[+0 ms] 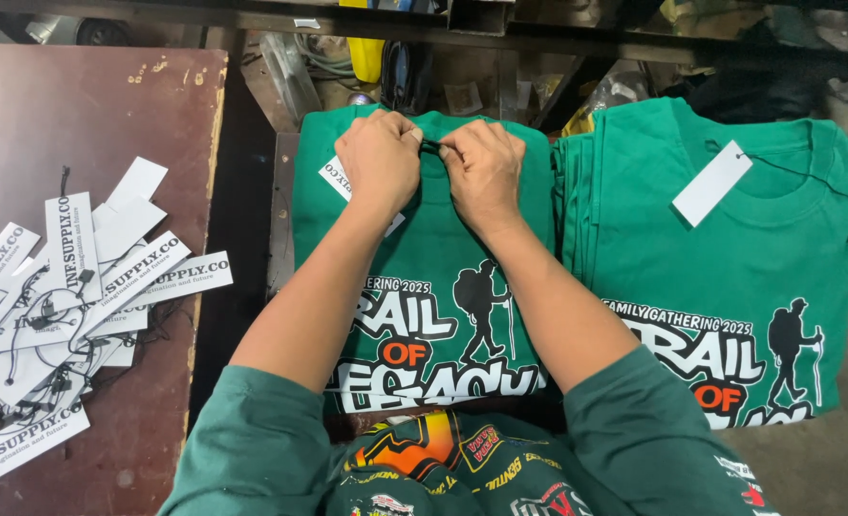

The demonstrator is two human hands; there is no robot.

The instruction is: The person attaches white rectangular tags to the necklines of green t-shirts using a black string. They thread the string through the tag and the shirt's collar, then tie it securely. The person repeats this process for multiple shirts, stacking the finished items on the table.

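Note:
A folded green T-shirt (424, 239) with a white and orange hiker print lies in front of me. My left hand (378, 158) and my right hand (481, 167) meet at its collar, both pinching a thin black tag string (430, 146) between the fingertips. A white paper hang tag (340, 182) lies on the shirt under my left hand, mostly hidden. To the right sits a stack of folded green shirts (729, 258) with the same print, and a blank white tag (711, 183) on a black string lies on the top one.
A brown table (80, 96) on the left carries a heap of several white hang tags (70, 296) with black strings. Cluttered shelves with a yellow object (366, 53) and cables stand behind the shirts. Grey floor shows at the right edge.

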